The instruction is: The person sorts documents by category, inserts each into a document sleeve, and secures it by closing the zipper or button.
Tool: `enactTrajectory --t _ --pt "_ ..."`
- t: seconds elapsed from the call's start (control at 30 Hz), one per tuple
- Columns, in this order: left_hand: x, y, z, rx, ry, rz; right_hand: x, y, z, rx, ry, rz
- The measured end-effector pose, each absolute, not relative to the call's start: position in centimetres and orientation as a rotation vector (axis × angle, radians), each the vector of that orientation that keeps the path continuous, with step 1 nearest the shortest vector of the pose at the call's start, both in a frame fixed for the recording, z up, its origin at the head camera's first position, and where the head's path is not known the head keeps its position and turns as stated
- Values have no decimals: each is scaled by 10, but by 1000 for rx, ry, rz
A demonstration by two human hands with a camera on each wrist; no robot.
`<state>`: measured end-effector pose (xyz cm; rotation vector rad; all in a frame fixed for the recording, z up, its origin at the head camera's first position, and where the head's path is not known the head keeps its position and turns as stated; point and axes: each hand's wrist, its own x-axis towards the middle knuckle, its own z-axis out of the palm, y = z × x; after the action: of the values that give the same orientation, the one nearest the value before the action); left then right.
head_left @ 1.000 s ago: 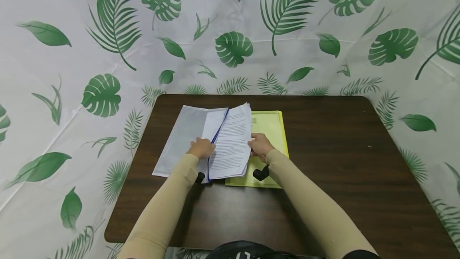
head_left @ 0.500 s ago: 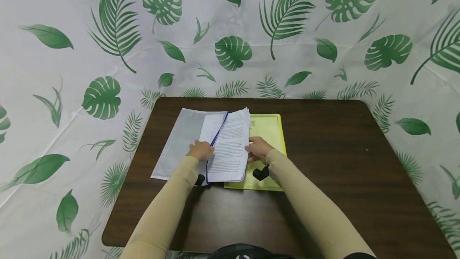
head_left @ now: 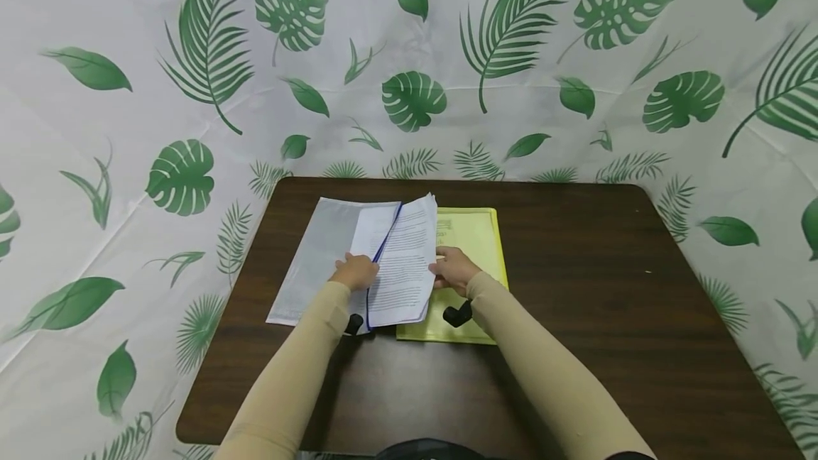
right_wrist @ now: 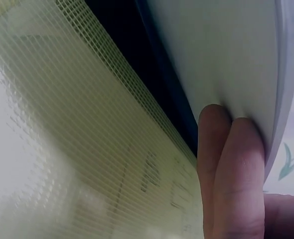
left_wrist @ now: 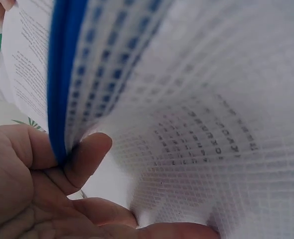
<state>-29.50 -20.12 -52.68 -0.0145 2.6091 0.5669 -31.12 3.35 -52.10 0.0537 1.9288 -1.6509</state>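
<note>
A clear mesh document pouch (head_left: 309,250) with a blue edge strip lies on the left part of the table. My left hand (head_left: 356,272) pinches its blue edge (left_wrist: 62,89) between thumb and finger, the other fingers spread against the mesh. A stack of printed paper sheets (head_left: 404,265) sits partly inside the pouch and sticks out past the blue edge to the right. My right hand (head_left: 454,268) grips the stack's right side, with two fingers (right_wrist: 239,169) flat on its underside. Beneath the stack, a yellow mesh pouch (head_left: 476,240) is partly covered.
The dark wooden table (head_left: 575,289) carries both pouches near its left half. A white cloth (head_left: 358,41) with green leaf prints hangs behind and around the table. Black wrist mounts (head_left: 457,314) sit by the wrists.
My right hand has moved a little left with the sheets, which reach slightly farther into the pouch. My left hand stays at the blue edge. The head view has tilted slightly up.
</note>
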Motion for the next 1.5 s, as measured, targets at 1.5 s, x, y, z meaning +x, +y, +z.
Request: enactTrajectory --t 1.5 --pt "-288 -191 -524 -27 2654 553 -307 13 -534 24 1903 -1694"
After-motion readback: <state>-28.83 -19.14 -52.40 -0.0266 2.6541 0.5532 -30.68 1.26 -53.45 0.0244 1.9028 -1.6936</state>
